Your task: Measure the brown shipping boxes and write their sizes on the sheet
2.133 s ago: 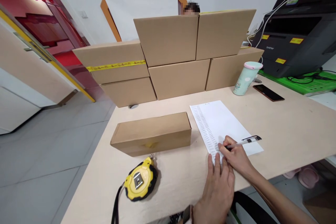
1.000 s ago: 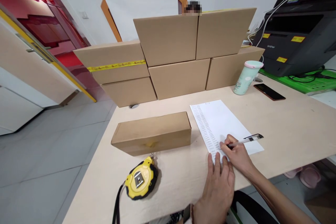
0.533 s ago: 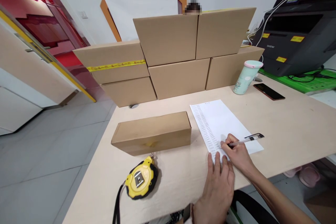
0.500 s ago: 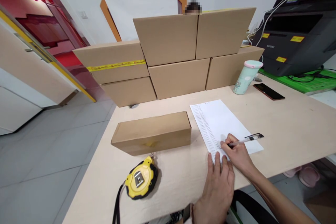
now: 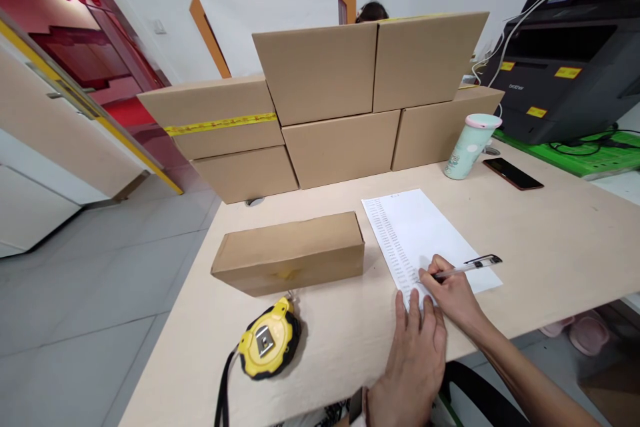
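My right hand point(image 5: 453, 293) grips a pen point(image 5: 467, 268) with a clear barrel and black clip, its tip down by the printed column on a white sheet of paper point(image 5: 425, 227). Lying flat with fingers stretched out, my left hand point(image 5: 415, 353) rests on the sheet's lower corner and the table, just left of the right hand. A long cardboard box point(image 5: 290, 253) lies to the left of the paper. In front of that box is a yellow and black tape measure point(image 5: 267, 340) with a black wrist strap.
Stacked cardboard boxes point(image 5: 340, 150) form a wall along the table's point(image 5: 565, 240) back edge. At the right stand a mint-green tumbler point(image 5: 470, 147), a phone point(image 5: 513, 173) and a dark printer point(image 5: 560, 73). A person's head point(image 5: 373, 11) shows above the boxes.
The right hand and pen have shifted slightly rightward since the earliest frame. My left hand stays in place. The person behind the boxes has moved their head a little to the right.
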Demonstrator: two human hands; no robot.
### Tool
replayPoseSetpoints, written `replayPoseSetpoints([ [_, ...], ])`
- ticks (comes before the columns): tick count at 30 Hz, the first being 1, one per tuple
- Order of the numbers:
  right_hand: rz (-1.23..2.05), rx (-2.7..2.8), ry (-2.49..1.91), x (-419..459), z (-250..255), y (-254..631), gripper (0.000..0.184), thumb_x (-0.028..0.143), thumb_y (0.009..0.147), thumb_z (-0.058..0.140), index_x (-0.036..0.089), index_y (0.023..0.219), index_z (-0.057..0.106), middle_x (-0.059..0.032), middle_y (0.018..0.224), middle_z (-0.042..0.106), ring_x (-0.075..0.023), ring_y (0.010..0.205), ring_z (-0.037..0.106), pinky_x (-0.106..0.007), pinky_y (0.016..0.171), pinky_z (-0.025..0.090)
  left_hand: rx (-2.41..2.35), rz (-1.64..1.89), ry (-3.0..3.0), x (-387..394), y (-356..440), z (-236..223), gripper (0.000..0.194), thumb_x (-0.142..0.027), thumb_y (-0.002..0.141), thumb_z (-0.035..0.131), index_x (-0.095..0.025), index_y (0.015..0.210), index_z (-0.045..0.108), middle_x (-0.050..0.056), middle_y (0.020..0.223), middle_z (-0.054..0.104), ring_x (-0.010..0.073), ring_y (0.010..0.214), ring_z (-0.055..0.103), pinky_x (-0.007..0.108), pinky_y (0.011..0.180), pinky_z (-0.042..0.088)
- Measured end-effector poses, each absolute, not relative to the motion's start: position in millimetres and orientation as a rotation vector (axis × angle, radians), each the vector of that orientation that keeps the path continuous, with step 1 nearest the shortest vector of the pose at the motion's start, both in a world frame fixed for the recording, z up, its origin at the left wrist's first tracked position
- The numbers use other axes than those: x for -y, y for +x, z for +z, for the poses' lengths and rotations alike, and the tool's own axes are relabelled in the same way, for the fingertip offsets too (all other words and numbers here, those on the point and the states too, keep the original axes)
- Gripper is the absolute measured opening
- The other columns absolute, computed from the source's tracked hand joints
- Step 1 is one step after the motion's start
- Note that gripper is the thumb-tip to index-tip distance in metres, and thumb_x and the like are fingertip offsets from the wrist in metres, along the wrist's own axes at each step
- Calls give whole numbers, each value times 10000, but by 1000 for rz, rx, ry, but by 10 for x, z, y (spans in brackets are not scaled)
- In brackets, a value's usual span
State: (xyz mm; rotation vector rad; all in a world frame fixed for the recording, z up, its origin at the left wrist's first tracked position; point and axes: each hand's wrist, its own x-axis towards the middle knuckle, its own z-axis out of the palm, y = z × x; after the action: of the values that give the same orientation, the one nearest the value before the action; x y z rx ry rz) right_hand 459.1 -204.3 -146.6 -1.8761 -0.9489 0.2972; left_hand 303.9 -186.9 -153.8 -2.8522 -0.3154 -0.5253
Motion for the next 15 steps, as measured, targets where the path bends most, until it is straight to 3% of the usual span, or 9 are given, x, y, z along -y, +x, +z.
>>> replayPoseSetpoints([
  [15, 270, 966, -1865, 2042, -1519, 4626, 271, 317, 786, 558, 255, 602, 370, 62, 564, 380, -127, 524, 418, -249, 503, 358, 325, -606, -2834, 1868, 3054, -1554, 381, -243, 965, 420, -91, 1262, 604, 108, 1293, 616, 336, 1292, 484, 545, 1085, 345],
])
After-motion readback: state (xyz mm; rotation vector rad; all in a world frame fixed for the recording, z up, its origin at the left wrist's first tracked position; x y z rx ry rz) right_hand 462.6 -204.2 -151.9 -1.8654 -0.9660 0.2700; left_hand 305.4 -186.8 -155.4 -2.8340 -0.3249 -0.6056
